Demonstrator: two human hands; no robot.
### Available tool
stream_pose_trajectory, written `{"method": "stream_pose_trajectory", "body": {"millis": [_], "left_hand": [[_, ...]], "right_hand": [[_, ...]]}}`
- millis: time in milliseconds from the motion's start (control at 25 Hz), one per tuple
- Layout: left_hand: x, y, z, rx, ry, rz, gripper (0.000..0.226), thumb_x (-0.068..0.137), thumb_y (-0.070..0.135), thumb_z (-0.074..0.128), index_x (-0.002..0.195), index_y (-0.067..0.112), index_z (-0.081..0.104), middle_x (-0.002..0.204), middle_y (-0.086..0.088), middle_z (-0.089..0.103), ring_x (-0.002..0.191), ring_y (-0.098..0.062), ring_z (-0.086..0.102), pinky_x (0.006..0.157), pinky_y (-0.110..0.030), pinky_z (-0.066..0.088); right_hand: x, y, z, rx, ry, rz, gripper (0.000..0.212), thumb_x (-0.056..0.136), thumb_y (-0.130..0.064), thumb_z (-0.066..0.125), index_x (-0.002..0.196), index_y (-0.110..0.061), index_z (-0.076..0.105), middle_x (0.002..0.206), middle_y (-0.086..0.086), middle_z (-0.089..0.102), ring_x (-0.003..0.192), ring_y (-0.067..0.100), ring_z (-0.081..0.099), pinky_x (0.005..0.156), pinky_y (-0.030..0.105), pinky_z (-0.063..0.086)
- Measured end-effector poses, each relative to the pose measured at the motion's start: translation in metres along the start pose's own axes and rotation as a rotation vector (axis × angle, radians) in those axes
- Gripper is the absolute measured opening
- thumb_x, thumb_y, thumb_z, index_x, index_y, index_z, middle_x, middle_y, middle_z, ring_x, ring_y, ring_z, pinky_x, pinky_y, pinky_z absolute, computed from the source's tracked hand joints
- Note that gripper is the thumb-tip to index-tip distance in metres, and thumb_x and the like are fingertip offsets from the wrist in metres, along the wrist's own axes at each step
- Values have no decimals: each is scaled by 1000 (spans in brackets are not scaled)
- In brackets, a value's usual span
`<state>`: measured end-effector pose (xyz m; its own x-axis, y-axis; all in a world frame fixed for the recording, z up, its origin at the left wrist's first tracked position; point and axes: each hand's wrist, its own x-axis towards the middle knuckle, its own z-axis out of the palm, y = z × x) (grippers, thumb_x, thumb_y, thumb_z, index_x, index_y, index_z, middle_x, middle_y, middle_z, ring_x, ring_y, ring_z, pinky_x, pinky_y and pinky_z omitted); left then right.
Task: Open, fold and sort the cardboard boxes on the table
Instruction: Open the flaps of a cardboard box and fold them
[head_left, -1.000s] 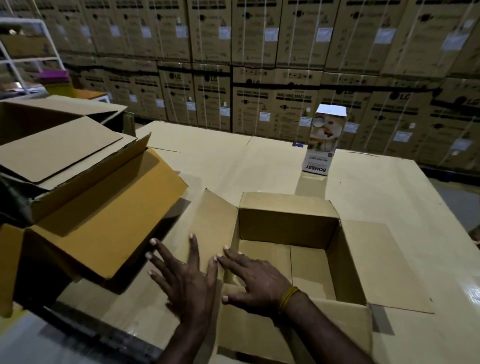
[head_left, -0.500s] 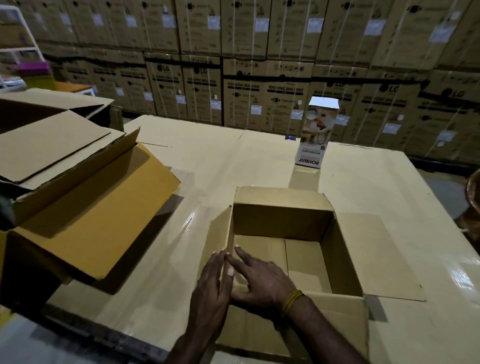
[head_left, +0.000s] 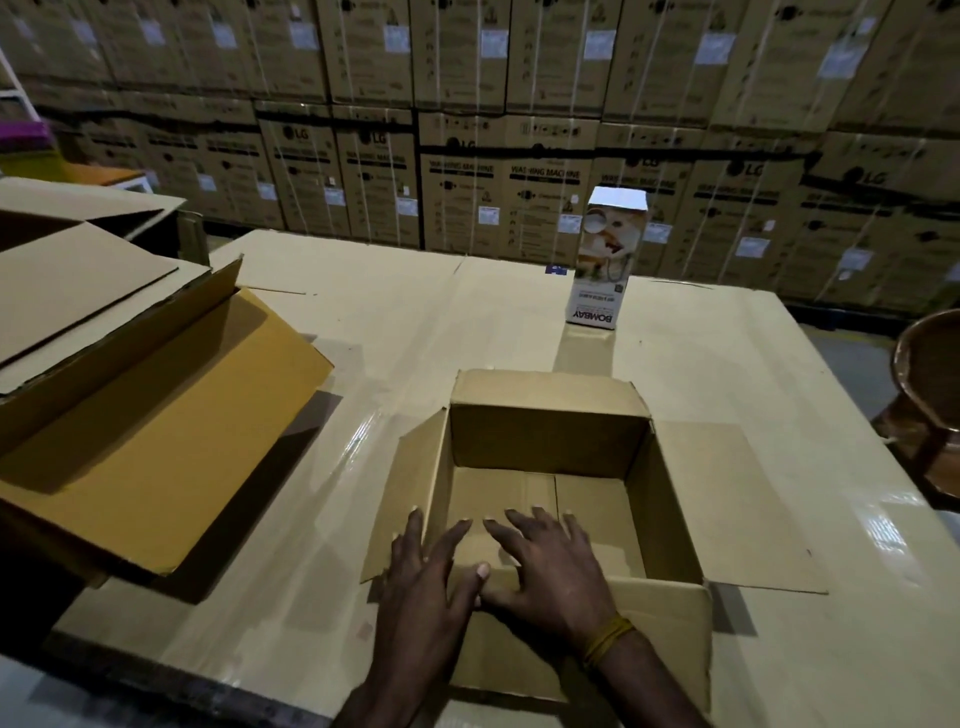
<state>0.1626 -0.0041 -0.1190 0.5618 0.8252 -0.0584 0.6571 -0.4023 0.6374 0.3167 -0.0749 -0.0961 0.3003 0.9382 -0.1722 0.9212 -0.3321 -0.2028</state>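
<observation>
An open brown cardboard box (head_left: 550, 436) stands on the table (head_left: 395, 332) in front of me, its four top flaps spread. My left hand (head_left: 423, 577) lies with straight fingers against the raised left flap (head_left: 410, 483) at the box's near left corner. My right hand (head_left: 545, 566) rests flat, fingers spread, on the near flap where it bends over the rim, fingertips reaching into the box. The right flap (head_left: 727, 504) lies flat on the table. A yellow band circles my right wrist.
A larger open cardboard box (head_left: 156, 431) with big flaps sits at the table's left. A tall white printed carton (head_left: 605, 260) stands upright at the far edge. Stacked shipping cartons (head_left: 467, 156) form the back wall. A brown chair (head_left: 930, 395) is at the right.
The left flap, earlier flat on the table under my left hand, has been raised toward upright. Both hands have come together at the near left corner.
</observation>
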Motion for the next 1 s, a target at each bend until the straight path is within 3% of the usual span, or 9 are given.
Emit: {"method": "stream_pose_trajectory", "body": {"millis": [80,200,360,520,640,760,880,1000], "left_hand": [[-4,11,-2,73,-89,-49,62,87,65,52,143,56,26,162,8,-20,151,-27,-10,117,-52,22],[-4,21,-7,182,-147,-93,70,80,63,66,140,51,32,160,3,-26,150,-32,-13,116,-52,26],[-7,27,1,198,-116,-125,58,77,57,73,125,47,42,159,3,-28,149,-33,-13,112,-54,32],[-11,22,4,176,-29,-59,52,73,58,75,116,46,48,161,5,-18,148,-28,-1,103,-51,42],[-14,16,5,98,69,-16,46,70,49,81,109,44,56,163,5,-1,145,-25,12,104,-49,41],[-15,15,10,-14,182,2,37,69,38,85,98,42,62,162,3,13,144,-26,19,108,-51,35],[-13,14,12,-78,224,-8,32,68,32,86,93,35,66,161,2,19,143,-25,21,108,-50,35],[-10,13,8,-102,228,-12,29,68,29,87,88,33,67,161,1,20,144,-25,22,108,-49,35]], "right_hand": [[-14,12,-1,-26,22,103,96,69,-94,22,151,-45,17,165,-4,7,151,27,-8,117,56,-12],[-38,33,-3,15,79,342,95,68,-92,41,150,-49,17,164,3,-14,146,35,-25,114,63,-13],[-67,55,-5,128,188,603,106,64,-88,54,151,-47,12,157,10,-31,145,41,-24,115,64,6],[-73,65,13,339,273,586,108,62,-75,72,151,-44,20,154,2,-39,147,33,-21,109,60,32],[-73,69,28,368,360,513,84,66,-64,78,139,-44,41,157,-4,-31,148,30,-18,108,62,32],[-74,72,42,379,506,422,59,67,-50,83,119,-38,59,161,-5,-6,149,31,-7,104,66,33],[-74,74,47,394,586,359,52,65,-41,88,110,-31,65,159,5,16,147,35,5,102,67,32],[-71,73,45,395,617,336,48,64,-36,89,105,-28,67,154,9,26,146,36,11,100,66,36]]}}
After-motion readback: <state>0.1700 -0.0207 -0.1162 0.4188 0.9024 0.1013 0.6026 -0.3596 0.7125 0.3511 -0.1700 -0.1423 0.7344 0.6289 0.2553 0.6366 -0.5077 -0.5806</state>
